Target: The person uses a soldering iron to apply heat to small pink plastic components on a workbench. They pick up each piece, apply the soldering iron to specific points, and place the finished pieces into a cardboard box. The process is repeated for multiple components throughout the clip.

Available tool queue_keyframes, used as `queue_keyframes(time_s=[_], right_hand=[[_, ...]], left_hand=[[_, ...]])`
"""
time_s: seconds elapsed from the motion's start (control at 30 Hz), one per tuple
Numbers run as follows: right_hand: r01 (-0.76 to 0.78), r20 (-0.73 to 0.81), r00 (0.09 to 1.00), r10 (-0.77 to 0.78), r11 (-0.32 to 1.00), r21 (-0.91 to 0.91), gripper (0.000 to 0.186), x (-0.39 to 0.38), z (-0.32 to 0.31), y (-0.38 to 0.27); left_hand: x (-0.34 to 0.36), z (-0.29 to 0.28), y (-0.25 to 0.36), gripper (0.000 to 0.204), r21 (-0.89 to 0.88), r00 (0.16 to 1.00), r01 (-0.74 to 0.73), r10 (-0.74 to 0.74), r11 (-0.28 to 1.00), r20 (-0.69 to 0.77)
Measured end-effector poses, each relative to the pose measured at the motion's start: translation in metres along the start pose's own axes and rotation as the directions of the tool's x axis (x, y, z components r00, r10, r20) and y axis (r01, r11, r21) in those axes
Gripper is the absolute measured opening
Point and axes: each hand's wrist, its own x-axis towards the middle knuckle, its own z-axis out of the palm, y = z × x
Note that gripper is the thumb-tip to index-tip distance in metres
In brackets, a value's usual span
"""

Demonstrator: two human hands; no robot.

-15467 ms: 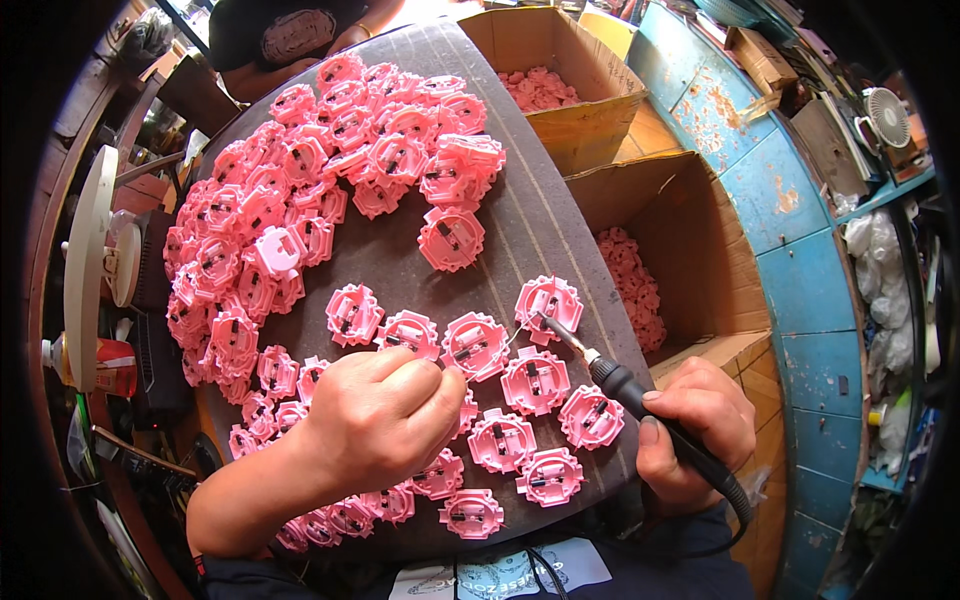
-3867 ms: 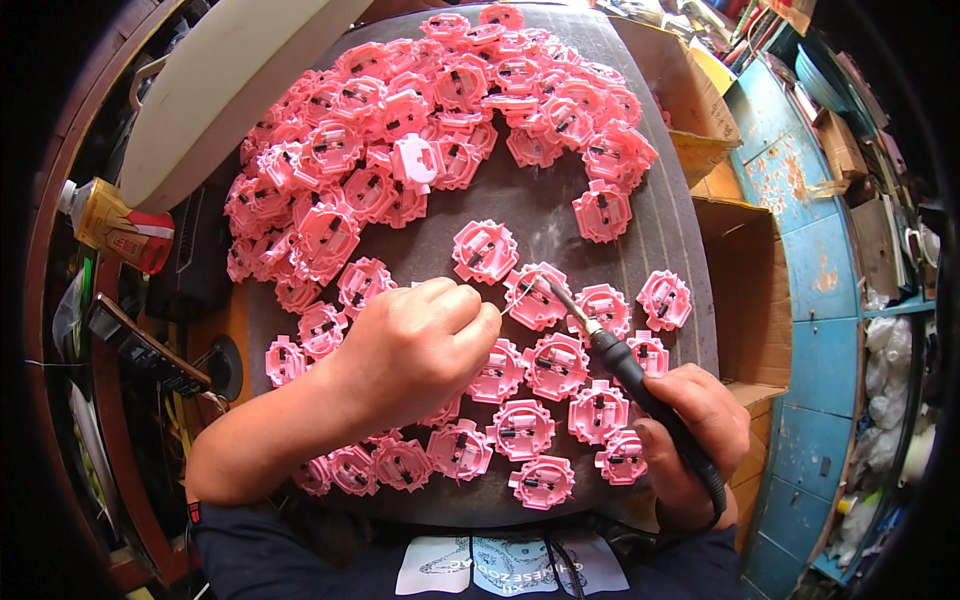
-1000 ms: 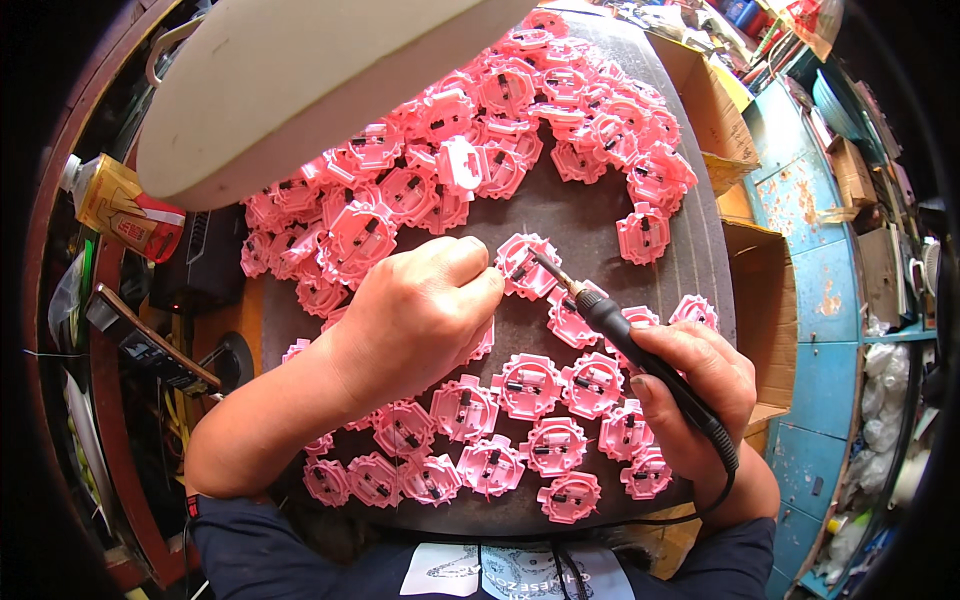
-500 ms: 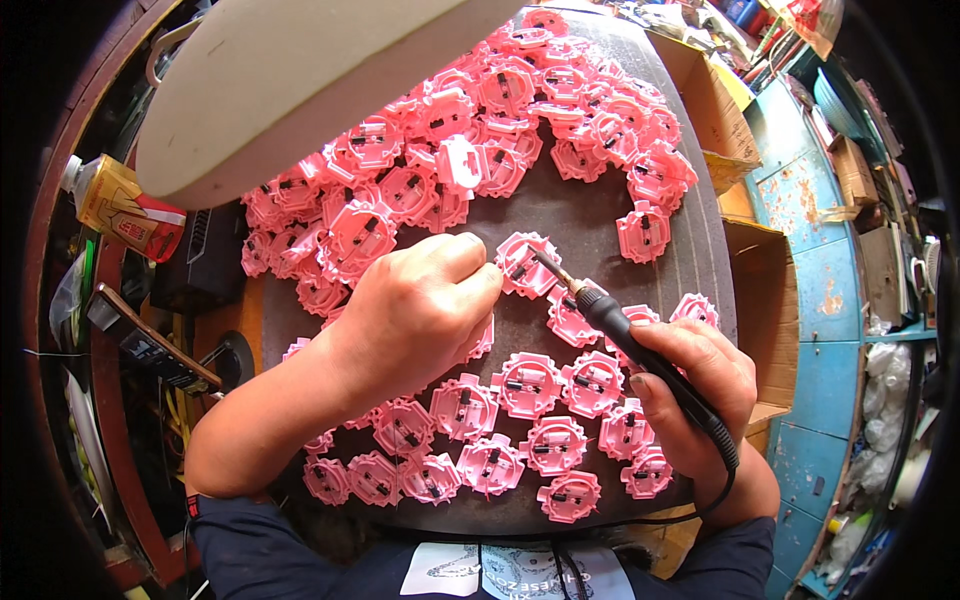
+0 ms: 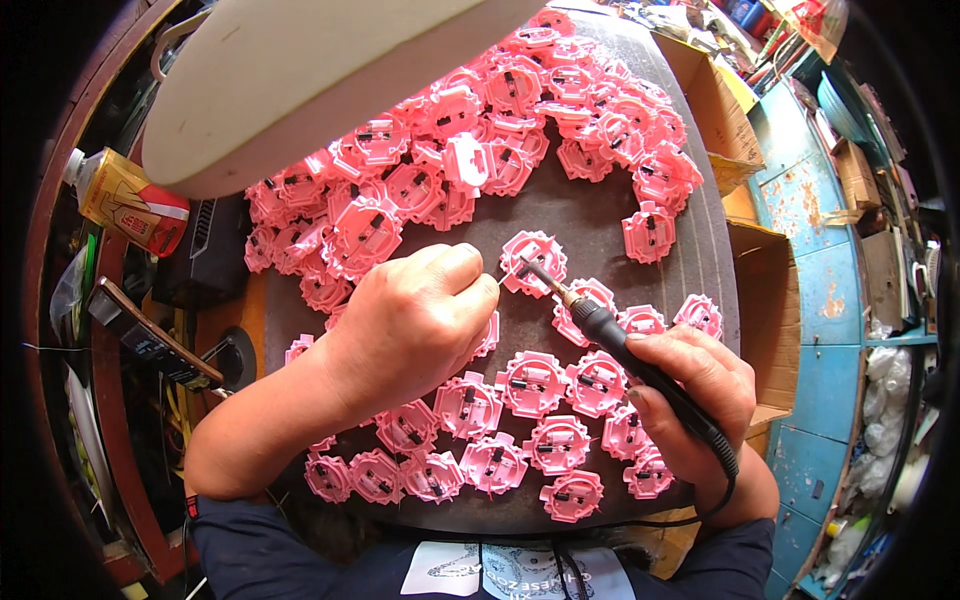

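Observation:
My right hand (image 5: pixel 700 390) is closed around the black handle of a soldering iron (image 5: pixel 600 322). The iron's metal tip rests at a pink round plastic housing (image 5: pixel 533 263), which has a jagged rim and small dark parts inside. Left of that housing, my left hand (image 5: pixel 425 305) is closed in a pinch. A short end of thin solder wire (image 5: pixel 504 280) shows at its fingertips, pointing to the housing. Below my hands, several similar pink housings (image 5: pixel 531 383) lie spread in loose rows on the dark tabletop (image 5: pixel 590 225).
A large heap of pink housings (image 5: pixel 455 110) covers the far side. Over its left part hangs a pale lamp head (image 5: pixel 300 90). Cardboard boxes (image 5: pixel 765 310) stand along the right edge, before a blue cabinet (image 5: pixel 825 290). At left are a bottle (image 5: pixel 130 205) and a phone (image 5: pixel 150 335).
The iron's tip has shifted slightly left across the housing. My left hand has moved a little nearer to me, and the solder end now shows beside the housing. The view has shifted slightly.

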Motion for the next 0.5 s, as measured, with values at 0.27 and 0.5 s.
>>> queue_keyframes(time_s=[0.27,0.5], right_hand=[[0.003,-0.002,1.000,-0.003,1.000,-0.011,0.042,0.0013,0.0003,-0.0012],[0.007,-0.001,1.000,-0.007,1.000,-0.015,0.042,0.0013,0.0007,-0.0006]], left_hand=[[0.0009,0.0007,-0.0004,0.017,0.000,1.000,-0.002,0.002,1.000,-0.008],[0.0016,0.0039,-0.0021,0.017,-0.006,1.000,-0.004,0.004,1.000,-0.012]])
